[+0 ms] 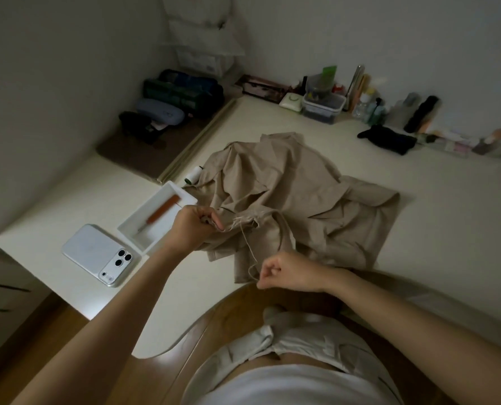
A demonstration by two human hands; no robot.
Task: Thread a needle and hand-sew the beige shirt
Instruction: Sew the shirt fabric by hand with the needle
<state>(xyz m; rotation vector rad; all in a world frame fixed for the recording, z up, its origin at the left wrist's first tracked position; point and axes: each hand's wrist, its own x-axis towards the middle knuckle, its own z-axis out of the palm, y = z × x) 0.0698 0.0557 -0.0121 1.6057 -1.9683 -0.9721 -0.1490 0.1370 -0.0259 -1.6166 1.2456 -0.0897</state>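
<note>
Thread [247, 244] slants from shirt [287, 185] fold down to right hand [284, 271].

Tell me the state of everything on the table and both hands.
Shirt, crumpled on the table.
Left hand, grips the shirt edge.
Right hand, pinches the thread.
Thread, runs from shirt edge to right hand.
Spool, lying on its side.
Tray, open, tool inside.
Phone, face down.

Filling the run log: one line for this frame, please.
stage: stitching | left hand: pinches beige shirt edge | right hand: pinches thread running from shirt | needle: cannot tell
</note>
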